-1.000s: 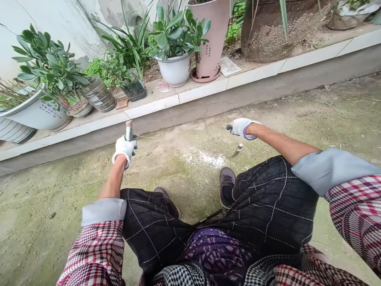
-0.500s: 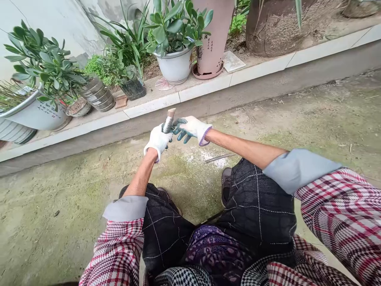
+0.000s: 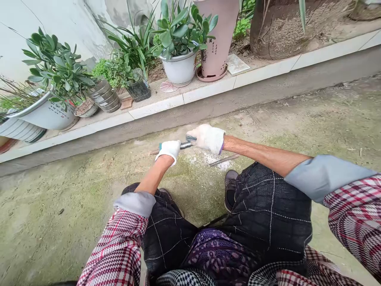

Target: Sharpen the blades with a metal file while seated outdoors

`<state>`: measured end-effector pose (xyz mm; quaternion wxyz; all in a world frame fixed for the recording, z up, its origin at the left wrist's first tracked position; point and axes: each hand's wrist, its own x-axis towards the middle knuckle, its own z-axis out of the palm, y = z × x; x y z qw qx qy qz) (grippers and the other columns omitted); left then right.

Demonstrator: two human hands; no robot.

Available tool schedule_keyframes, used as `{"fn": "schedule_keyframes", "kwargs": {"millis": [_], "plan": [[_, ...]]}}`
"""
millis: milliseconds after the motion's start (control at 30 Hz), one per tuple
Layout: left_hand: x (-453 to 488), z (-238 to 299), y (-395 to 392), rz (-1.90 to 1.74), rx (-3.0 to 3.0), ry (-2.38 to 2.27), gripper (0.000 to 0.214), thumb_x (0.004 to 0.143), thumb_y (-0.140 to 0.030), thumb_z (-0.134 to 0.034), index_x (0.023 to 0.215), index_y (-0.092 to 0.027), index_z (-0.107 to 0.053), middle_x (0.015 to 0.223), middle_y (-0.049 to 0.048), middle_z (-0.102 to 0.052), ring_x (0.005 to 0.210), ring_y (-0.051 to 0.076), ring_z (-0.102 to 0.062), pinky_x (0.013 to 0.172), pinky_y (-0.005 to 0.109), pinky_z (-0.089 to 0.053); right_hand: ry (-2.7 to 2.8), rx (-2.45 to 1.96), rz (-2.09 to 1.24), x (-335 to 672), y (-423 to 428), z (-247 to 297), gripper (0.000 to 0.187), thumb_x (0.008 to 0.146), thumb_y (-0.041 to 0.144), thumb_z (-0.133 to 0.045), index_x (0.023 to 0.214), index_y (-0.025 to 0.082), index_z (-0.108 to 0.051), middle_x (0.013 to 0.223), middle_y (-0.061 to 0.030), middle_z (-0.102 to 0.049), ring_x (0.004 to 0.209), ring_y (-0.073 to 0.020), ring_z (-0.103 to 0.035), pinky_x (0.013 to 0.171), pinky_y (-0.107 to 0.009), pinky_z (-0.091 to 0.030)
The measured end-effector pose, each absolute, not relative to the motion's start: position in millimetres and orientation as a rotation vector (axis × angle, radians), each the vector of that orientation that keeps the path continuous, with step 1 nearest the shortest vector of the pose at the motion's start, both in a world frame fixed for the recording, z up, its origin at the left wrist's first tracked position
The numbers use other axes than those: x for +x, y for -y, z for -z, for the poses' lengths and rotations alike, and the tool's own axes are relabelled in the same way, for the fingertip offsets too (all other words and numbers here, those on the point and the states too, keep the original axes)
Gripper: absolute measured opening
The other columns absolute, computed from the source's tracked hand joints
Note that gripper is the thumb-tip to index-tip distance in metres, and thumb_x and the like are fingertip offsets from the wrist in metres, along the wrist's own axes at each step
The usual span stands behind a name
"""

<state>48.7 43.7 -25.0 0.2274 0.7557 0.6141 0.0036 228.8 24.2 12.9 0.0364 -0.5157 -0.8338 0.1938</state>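
Both my hands wear white work gloves. My left hand (image 3: pixel 169 149) is closed round a short stick wound with thin wire (image 3: pixel 185 145), now lying nearly level above the ground. My right hand (image 3: pixel 207 137) is closed on the stick's right end, right beside the left hand. On the concrete ground just below and right of the hands lies a thin metal blade (image 3: pixel 223 160) over a patch of white powder (image 3: pixel 208 158). My knees in dark quilted trousers and my shoes show beneath.
A raised tiled ledge (image 3: pixel 208 90) runs across the back with several potted plants: a white pot (image 3: pixel 180 69), a tall pink pot (image 3: pixel 217 47), a white basin (image 3: pixel 44 115). Mossy concrete ground (image 3: pixel 59 206) lies left and right.
The left hand came in from the left and tipped the stick from upright to nearly level. The right hand let a blade drop to the ground, swung left and closed on the stick.
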Motion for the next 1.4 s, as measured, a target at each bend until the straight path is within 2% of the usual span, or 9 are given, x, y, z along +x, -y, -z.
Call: {"fn": "schedule_keyframes", "kwargs": {"millis": [100, 333, 600, 733, 900, 1100, 1200, 1300, 1400], "plan": [[62.5, 35.1, -34.6, -0.033, 2.138, -1.614, 0.021, 0.075, -0.019, -0.070, 0.096, -0.023, -0.070, 0.078, 0.0097, -0.069, 0.085, 0.025, -0.067, 0.076, 0.030, -0.049, 2.492, -1.778, -0.445, 246.8, -48.6, -4.9, 0.027, 0.085, 0.028, -0.052, 0.102, 0.018, -0.071, 0.093, -0.0094, -0.073, 0.083, -0.0222, -0.065, 0.066, -0.028, -0.039], [57.7, 25.8, -36.6, -0.163, 2.131, -1.568, 0.033, 0.079, -0.023, -0.066, 0.112, -0.026, -0.067, 0.094, 0.0116, -0.071, 0.093, 0.025, -0.066, 0.082, 0.033, -0.048, 2.589, -1.765, -0.596, 260.1, -54.4, 21.2, 0.028, 0.083, 0.030, -0.055, 0.101, 0.018, -0.072, 0.089, -0.0064, -0.072, 0.072, -0.0168, -0.061, 0.060, -0.025, -0.037], [43.6, -4.5, -27.5, -0.339, 1.847, -1.363, 0.047, 0.085, -0.046, -0.058, 0.124, -0.019, -0.060, 0.069, 0.0031, -0.060, 0.055, 0.012, -0.055, 0.051, 0.024, -0.047, 2.761, -1.634, -0.593, 227.1, -39.6, 10.8, 0.027, 0.082, 0.025, -0.051, 0.095, 0.019, -0.074, 0.086, -0.0080, -0.073, 0.074, -0.0188, -0.064, 0.061, -0.027, -0.038], [37.8, -8.5, -27.5, -0.464, 1.456, -1.234, 0.045, 0.087, -0.049, -0.055, 0.117, -0.016, -0.059, 0.061, -0.0031, -0.050, 0.045, 0.007, -0.044, 0.044, 0.020, -0.044, 2.781, -1.608, -0.585, 221.4, -38.4, 7.6, 0.029, 0.081, 0.022, -0.051, 0.098, 0.020, -0.074, 0.093, -0.0080, -0.073, 0.078, -0.0200, -0.065, 0.062, -0.027, -0.039], [31.2, 7.2, -38.1, -0.486, 1.377, -1.291, 0.032, 0.077, -0.035, -0.069, 0.100, -0.016, -0.058, 0.073, 0.0011, -0.061, 0.048, 0.007, -0.051, 0.048, 0.023, -0.050, 2.834, -1.629, -0.603, 220.0, -35.3, 7.6, 0.032, 0.081, 0.023, -0.050, 0.104, 0.023, -0.072, 0.100, -0.0066, -0.073, 0.085, -0.0217, -0.067, 0.063, -0.027, -0.041], [17.8, 21.8, -39.7, -0.200, 1.775, -1.422, 0.029, 0.078, -0.029, -0.064, 0.105, -0.018, -0.060, 0.076, 0.0018, -0.063, 0.048, 0.010, -0.053, 0.047, 0.022, -0.045, 2.934, -1.587, -0.526, 209.2, -30.5, 3.8, 0.035, 0.084, 0.025, -0.046, 0.110, 0.021, -0.069, 0.097, -0.0110, -0.073, 0.083, -0.0249, -0.069, 0.062, -0.029, -0.042], [17.5, 23.8, -36.1, 0.000, 2.149, -1.491, 0.037, 0.078, -0.030, -0.064, 0.113, -0.020, -0.062, 0.085, 0.0056, -0.069, 0.063, 0.016, -0.062, 0.060, 0.026, -0.049, 2.945, -1.538, -0.444, 204.2, -29.8, 0.4, 0.035, 0.084, 0.025, -0.047, 0.111, 0.019, -0.069, 0.096, -0.0132, -0.073, 0.083, -0.0264, -0.069, 0.062, -0.030, -0.042], [24.5, 27.3, -30.2, 0.229, 2.383, -1.441, 0.038, 0.075, -0.034, -0.065, 0.110, -0.022, -0.065, 0.090, 0.0067, -0.071, 0.077, 0.022, -0.066, 0.071, 0.029, -0.049, 2.936, -1.550, -0.460, 204.0, -31.9, 1.3, 0.031, 0.081, 0.028, -0.052, 0.104, 0.020, -0.071, 0.094, -0.0116, -0.073, 0.082, -0.0253, -0.069, 0.060, -0.028, -0.041], [33.1, 29.7, -24.0, 0.313, 2.428, -1.334, 0.033, 0.071, -0.034, -0.066, 0.103, -0.024, -0.068, 0.084, 0.0047, -0.071, 0.076, 0.022, -0.066, 0.069, 0.029, -0.049, 2.925, -1.532, -0.484, 208.4, -36.6, 7.5, 0.031, 0.073, 0.030, -0.062, 0.101, 0.021, -0.071, 0.091, -0.0082, -0.073, 0.078, -0.0227, -0.067, 0.059, -0.027, -0.038]]}}
